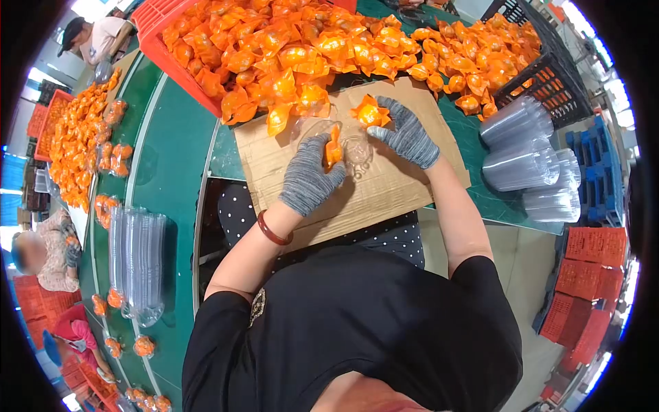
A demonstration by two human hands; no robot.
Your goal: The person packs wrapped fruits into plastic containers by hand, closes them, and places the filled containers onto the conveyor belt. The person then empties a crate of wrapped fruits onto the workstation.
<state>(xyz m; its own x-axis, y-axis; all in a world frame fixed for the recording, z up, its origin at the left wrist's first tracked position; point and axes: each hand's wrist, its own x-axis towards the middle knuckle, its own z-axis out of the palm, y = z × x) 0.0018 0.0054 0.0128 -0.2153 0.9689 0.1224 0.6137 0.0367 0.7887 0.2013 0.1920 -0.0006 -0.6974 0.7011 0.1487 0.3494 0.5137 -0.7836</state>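
Note:
Both my hands wear grey knitted gloves over a cardboard sheet [274, 175]. My left hand [310, 175] is closed on a small orange-wrapped piece [333, 147], which stands on edge between thumb and fingers. My right hand [406, 136] pinches another orange-wrapped piece [369, 112] with a shiny, twisted wrapper. Between the hands lies a clear plastic tray [358, 152] with rounded hollows, hard to make out against the cardboard. What is inside the wrappers is hidden. A heap of orange-wrapped pieces [288, 48] spills toward the cardboard just beyond my hands.
A red crate [177, 77] holds the heap at the left; a black crate [549, 86] with more stands at the right. Stacked clear plastic trays [518, 165] lie right, others [137, 261] left on the green table [175, 137]. Other people work along the left.

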